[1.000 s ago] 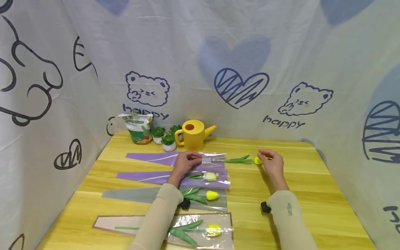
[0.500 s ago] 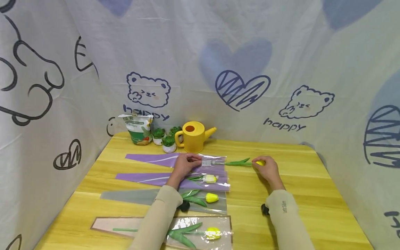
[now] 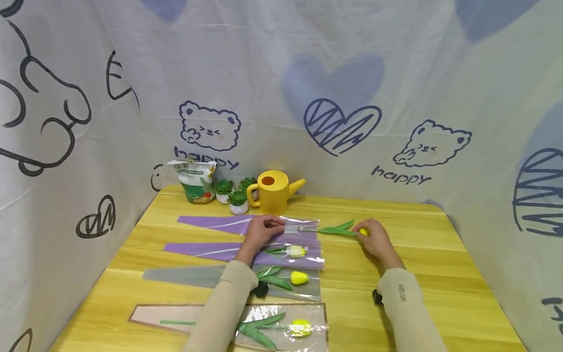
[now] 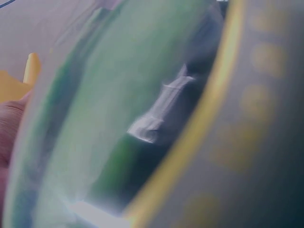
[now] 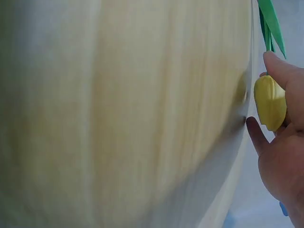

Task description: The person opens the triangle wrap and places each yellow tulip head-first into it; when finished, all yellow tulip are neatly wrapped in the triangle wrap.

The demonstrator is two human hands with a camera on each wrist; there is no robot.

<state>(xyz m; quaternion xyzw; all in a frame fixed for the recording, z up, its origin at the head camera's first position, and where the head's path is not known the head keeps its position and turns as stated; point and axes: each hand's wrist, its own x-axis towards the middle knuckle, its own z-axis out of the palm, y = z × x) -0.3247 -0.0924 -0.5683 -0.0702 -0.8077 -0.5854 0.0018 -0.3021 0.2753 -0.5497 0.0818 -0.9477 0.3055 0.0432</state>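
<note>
My left hand (image 3: 260,232) pinches the clear upper part of a purple flower sleeve (image 3: 228,224), the farthest one on the table. A yellow tulip (image 5: 270,102) with green leaves (image 3: 337,229) lies to its right, its stem reaching into the sleeve's mouth. My right hand (image 3: 376,239) pinches the tulip's stem just under the bloom, and the thumb shows there in the right wrist view. In the left wrist view, a blurred green surface under shiny plastic covers most of the picture. Part of my left hand (image 4: 12,128) shows at its left edge.
Nearer lie a purple sleeve with a white tulip (image 3: 296,251), a grey sleeve with a yellow tulip (image 3: 299,277), and a brown-edged sleeve with another yellow tulip (image 3: 301,328). Behind stand a yellow watering can (image 3: 273,195), small potted succulents (image 3: 238,199) and a green-white bag (image 3: 197,183).
My right hand has moved slightly left and down, from the yellow bloom to the stem beneath it, and the tulip's leaves have spread a little. My left hand stays on the sleeve.
</note>
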